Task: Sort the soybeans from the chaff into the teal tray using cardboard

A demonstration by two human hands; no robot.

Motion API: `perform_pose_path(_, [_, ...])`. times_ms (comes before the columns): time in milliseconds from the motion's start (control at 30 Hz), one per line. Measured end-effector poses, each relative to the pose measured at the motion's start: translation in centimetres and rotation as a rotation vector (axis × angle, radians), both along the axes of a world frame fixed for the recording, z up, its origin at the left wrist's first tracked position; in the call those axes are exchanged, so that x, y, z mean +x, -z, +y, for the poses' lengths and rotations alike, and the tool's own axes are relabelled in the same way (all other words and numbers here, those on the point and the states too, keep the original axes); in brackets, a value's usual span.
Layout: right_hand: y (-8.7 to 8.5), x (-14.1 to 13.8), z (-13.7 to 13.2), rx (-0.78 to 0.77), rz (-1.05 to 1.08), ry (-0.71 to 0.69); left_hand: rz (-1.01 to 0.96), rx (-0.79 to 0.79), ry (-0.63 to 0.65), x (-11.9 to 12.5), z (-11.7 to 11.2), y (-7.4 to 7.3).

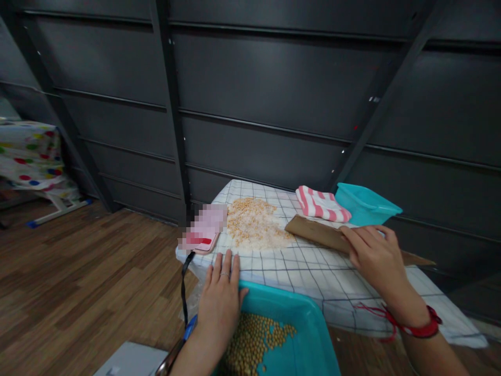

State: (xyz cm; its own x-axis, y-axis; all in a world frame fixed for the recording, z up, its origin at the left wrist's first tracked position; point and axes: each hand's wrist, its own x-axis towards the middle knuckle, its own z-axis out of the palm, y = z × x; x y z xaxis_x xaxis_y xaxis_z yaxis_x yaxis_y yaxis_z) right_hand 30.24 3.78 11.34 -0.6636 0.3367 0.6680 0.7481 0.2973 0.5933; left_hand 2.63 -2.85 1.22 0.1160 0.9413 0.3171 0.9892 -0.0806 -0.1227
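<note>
My left hand (pixel 221 292) lies flat with fingers stretched out on the far rim of a teal tray (pixel 309 334) that holds yellow beans (pixel 254 342). My right hand (pixel 373 253) rests on a brown cardboard strip (pixel 313 232), fingers curled over its near edge. The strip lies across a white checked tablecloth (pixel 313 271). A pile of pale grains and yellow beans (pixel 254 224) is spread on the cloth just left of the strip. A red band circles my right wrist.
A pink card with a black lanyard (pixel 203 232) lies at the cloth's left edge. A pink-striped folded towel (pixel 321 204) and a teal tub (pixel 366 203) sit at the back. Dark metal wall panels stand behind. Wooden floor and a polka-dot covered rack (pixel 29 154) are at left.
</note>
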Motion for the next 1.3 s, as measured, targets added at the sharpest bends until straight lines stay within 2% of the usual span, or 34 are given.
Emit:
perform_pose_path(233, [-0.5,-0.9,-2.2,-0.077,0.043,-0.078,0.016,0.012,-0.007,0.4,0.1,0.0])
perform_pose_path(367, [-1.0,-1.5,-2.7,-0.053,0.046,-0.120,0.005,0.010,-0.005,0.5,0.2,0.0])
perform_pose_path(633, [-0.4,0.3,-1.1,0.011,-0.012,0.039,-0.029,0.028,0.009,0.1,0.3,0.6])
perform_pose_path(800, [0.1,0.3,-2.0,-0.038,-0.007,0.005,-0.047,0.024,0.016,0.1,0.2,0.8])
perform_pose_path(1067, [-0.3,-1.0,-4.7,-0.077,0.049,-0.097,-0.041,0.009,0.013,0.5,0.3,0.9])
perform_pose_path(1300, [-0.4,-0.7,-4.0,0.005,0.022,-0.067,-0.056,-0.002,0.016,0.5,0.4,1.0])
